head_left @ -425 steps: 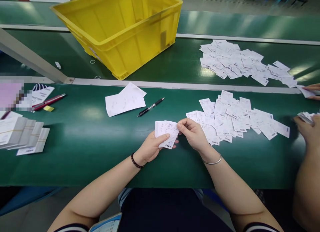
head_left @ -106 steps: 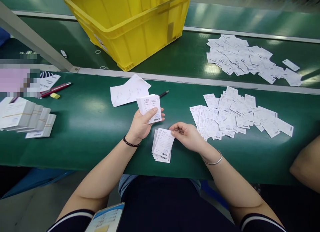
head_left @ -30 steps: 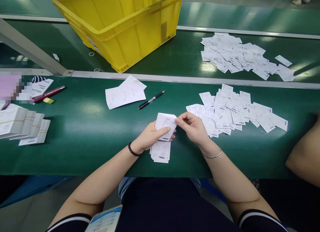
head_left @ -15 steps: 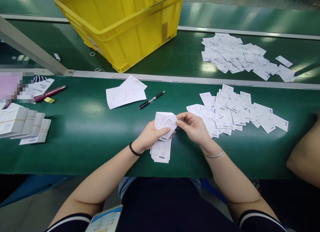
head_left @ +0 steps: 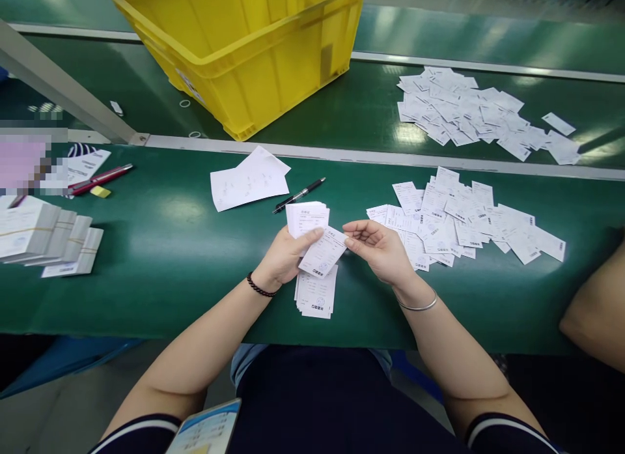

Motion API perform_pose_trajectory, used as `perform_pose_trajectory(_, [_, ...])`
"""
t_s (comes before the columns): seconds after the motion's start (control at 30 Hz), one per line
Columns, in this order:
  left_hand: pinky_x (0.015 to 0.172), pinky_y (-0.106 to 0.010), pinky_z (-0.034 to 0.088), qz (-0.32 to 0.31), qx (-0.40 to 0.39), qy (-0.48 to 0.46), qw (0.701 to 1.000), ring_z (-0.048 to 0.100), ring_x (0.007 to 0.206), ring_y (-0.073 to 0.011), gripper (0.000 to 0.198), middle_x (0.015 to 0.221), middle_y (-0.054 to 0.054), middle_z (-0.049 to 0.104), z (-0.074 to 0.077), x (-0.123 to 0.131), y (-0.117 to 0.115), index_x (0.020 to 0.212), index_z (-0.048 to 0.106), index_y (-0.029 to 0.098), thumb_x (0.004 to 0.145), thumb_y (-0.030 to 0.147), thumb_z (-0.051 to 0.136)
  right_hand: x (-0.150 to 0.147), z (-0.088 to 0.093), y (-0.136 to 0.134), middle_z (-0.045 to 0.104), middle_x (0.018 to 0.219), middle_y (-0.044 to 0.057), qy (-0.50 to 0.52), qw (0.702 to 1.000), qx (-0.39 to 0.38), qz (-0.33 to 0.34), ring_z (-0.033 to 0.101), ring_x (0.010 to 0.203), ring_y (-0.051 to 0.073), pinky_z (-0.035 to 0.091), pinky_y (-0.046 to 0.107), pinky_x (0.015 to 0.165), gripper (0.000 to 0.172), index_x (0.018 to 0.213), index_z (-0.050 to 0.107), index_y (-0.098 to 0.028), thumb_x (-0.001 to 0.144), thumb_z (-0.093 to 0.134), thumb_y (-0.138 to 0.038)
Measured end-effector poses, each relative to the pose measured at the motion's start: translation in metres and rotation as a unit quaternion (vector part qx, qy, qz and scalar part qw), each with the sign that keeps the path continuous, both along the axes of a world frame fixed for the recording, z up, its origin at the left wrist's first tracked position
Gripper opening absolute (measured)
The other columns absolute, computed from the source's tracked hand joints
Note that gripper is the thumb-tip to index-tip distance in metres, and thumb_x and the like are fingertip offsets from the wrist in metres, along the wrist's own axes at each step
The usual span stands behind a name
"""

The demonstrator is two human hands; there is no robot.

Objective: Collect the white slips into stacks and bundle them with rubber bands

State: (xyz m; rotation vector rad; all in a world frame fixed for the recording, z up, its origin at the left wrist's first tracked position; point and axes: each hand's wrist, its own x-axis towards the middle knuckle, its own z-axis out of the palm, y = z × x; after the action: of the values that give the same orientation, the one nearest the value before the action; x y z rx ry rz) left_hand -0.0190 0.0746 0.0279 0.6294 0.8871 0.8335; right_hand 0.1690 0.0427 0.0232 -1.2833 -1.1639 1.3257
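Observation:
My left hand is closed round a stack of white printed cards, its thumb lying across the top. One card sticks out from the stack at a slant, and my right hand pinches its upper right corner between thumb and forefinger. Below, a small pile of similar cards lies on the green table, partly covered by the slanted card. To the right of my right hand spreads a loose heap of the same cards.
A yellow crate stands at the back, with another card heap to its right. Nearer are handwritten paper and a black pen. Banded card bundles and a red pen lie left. Another person's arm is at right.
My left hand has moved slightly left with the stack. One card now slants out of the stack toward my right hand, which stays almost in place.

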Motion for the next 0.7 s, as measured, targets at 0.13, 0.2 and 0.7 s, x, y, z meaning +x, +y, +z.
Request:
perform_pose_trajectory(0.13, [0.075,-0.035,0.058,0.108,0.018,0.004,0.994,0.071,0.079,-0.0193,0.034,0.091,-0.005,0.073,0.006,-0.008,0.013,0.101,0.064,0.015,0.073,0.026,0.077,-0.003,-0.001,-0.003,0.071,0.088,0.005,0.029,0.996,-0.056,0.065,0.068,0.08,0.016,0.058,0.036,0.079,0.032,0.093,0.067,-0.018,0.07,0.078,-0.037])
perform_pose_trajectory(0.2, [0.077,-0.036,0.059,0.135,0.024,0.006,0.991,0.071,0.08,-0.0183,0.035,0.092,-0.005,0.072,0.007,-0.011,0.017,0.106,0.061,0.016,0.075,0.024,0.075,-0.006,-0.003,-0.006,0.071,0.087,0.005,0.009,0.991,-0.081,0.103,0.068,0.078,0.015,0.058,0.035,0.078,0.027,0.092,0.067,-0.018,0.071,0.076,-0.032])
perform_pose_trajectory(0.7, [0.068,-0.034,0.061,0.028,0.027,0.018,0.999,0.071,0.074,-0.0193,0.023,0.093,-0.01,0.072,0.004,-0.007,0.009,0.103,0.064,0.012,0.083,0.022,0.065,-0.019,-0.011,-0.017,0.067,0.08,0.005,-0.441,0.876,0.156,0.121,0.062,0.078,0.02,0.049,0.031,0.065,0.008,0.084,0.063,-0.019,0.081,0.059,-0.013])
